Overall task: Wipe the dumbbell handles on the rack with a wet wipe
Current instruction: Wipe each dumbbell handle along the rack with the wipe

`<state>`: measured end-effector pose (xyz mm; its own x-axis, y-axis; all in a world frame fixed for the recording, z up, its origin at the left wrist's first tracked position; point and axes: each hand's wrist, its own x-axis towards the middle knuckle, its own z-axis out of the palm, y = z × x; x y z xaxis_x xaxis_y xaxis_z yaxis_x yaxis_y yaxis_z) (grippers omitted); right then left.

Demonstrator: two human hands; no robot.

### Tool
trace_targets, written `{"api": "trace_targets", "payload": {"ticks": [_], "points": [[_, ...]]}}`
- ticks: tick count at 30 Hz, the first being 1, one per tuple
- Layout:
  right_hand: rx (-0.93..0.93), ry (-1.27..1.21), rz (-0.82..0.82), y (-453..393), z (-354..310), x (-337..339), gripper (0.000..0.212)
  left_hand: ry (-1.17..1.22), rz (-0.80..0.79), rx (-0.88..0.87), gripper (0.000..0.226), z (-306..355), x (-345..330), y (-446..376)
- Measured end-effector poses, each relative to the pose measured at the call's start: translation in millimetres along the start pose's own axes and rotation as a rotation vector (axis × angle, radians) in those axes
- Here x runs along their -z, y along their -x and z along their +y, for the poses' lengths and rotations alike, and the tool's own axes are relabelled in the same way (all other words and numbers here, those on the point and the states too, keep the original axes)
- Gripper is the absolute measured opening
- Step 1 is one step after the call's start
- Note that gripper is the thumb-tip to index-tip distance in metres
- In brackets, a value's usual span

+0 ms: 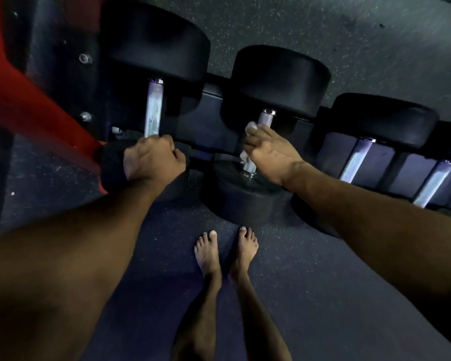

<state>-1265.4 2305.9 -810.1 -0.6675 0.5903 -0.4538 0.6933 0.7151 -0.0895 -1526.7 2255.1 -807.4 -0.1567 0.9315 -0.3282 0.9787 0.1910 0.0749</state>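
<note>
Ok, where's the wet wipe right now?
In the head view, the wet wipe is right of centre, wrapped around the second dumbbell handle under the right hand.

Dim, bluish light; soft blur and wide-angle bending toward edges.

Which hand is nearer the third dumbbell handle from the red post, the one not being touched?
Right. The right hand grips the wet wipe round the second handle, next to the third handle. The left hand grips the first handle, farther away.
</note>
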Motion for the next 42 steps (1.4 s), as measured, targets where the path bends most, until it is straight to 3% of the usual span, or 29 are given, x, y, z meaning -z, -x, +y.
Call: {"api": "trace_targets", "payload": {"ticks": [4, 7, 10, 13, 18, 20, 23, 25, 28, 32, 34, 38, 42], "points": [[-0.061, 0.025, 0.038, 0.0, 9.2, 14.2, 0.031, -0.011, 0.001, 0.021, 0.025, -0.5, -1.1, -1.5], [-0.120, 0.017, 0.099, 9.2, 12.1, 11.2, 0.041, -0.034, -0.002, 0.010, 0.026, 0.5, -1.9, -1.5], [0.056, 0.003, 0.061, 18.3, -3.4, -12.4, 0.055, -0.053, -0.003, 0.019, 0.026, 0.1, -3.6, -1.8], [0.166, 0.025, 0.029, 15.9, -7.7, -18.5, 0.050, -0.061, -0.009, 0.017, 0.026, 0.2, -4.6, -1.8], [-0.089, 0.064, 0.136, -0.8, 9.5, 6.5, 0.022, -0.074, -0.023, 0.008, 0.027, 0.4, -2.0, -1.9], [-0.086, 0.033, 0.163, 2.5, 5.5, 2.2, 0.031, -0.081, -0.026, -0.002, 0.028, 0.8, -1.3, -1.6], [0.063, 0.057, 0.118, 12.0, -11.5, -12.8, 0.048, -0.074, -0.040, -0.006, 0.028, 0.4, -1.1, -1.9], [0.123, 0.063, -0.005, 15.2, -11.9, -16.0, 0.041, -0.070, -0.039, -0.010, 0.028, 0.5, -2.0, -2.5], [0.042, 0.074, 0.030, 6.4, 3.5, -1.6, 0.027, -0.078, -0.035, -0.017, 0.028, -0.1, -2.9, -2.7], [-0.182, 0.029, 0.135, -0.5, 7.9, 11.8, 0.033, -0.076, -0.034, -0.015, 0.028, -1.1, -4.0, -3.2], [-0.127, 0.082, 0.127, 4.9, -3.9, -2.6, 0.031, -0.078, -0.033, -0.017, 0.028, 0.0, -3.0, -3.0], [0.061, 0.046, -0.046, 16.6, -15.5, -15.4, 0.052, -0.098, -0.023, -0.027, 0.027, 0.1, -3.6, -2.5], [-0.056, 0.015, 0.036, 9.2, 4.6, 12.6, 0.062, -0.100, -0.021, -0.023, 0.027, -0.1, -4.1, -2.7]]}}
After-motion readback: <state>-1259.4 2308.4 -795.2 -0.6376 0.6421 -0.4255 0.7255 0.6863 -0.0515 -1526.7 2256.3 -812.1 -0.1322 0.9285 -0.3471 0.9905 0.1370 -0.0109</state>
